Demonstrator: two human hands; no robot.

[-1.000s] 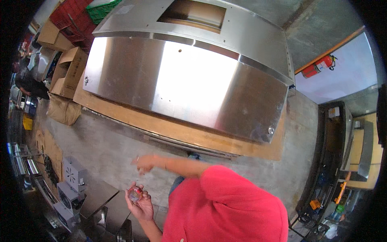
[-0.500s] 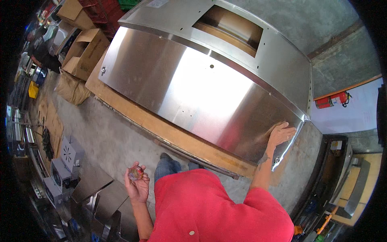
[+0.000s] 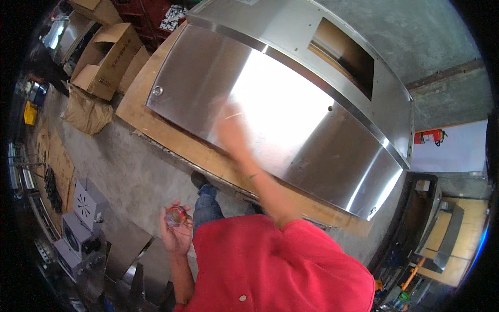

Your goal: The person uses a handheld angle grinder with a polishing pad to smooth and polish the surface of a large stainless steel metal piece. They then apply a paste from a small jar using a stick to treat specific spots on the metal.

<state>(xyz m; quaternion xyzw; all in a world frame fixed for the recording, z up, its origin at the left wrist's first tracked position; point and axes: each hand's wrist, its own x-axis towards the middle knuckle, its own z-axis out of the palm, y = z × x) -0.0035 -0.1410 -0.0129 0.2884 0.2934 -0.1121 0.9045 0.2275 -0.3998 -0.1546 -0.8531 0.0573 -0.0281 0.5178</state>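
A wide, shiny sheet-metal panel (image 3: 280,99) lies across a wooden tabletop (image 3: 139,109), a round fitting (image 3: 157,91) near its left end and a smaller fitting (image 3: 372,211) at its right corner. My right hand (image 3: 231,127) is over the left-middle part of the panel, its fingers smeared by motion; whether it touches the metal I cannot tell. Low at the left, beside my leg, my left hand (image 3: 178,240) is palm up and curled around a small, round red-and-brown thing (image 3: 176,216), whose kind is unclear.
Behind the panel rises a metal housing (image 3: 291,26) with a rectangular opening. Cardboard boxes (image 3: 106,62) and red crates (image 3: 148,15) stand at the far left. Grey metal boxes (image 3: 80,229) and sheet pieces are on the floor at left. A fire extinguisher (image 3: 430,137) hangs at right.
My right hand has swept from the panel's right end to its left-middle part. The view has shifted somewhat. My left hand still holds the round thing in about the same place.
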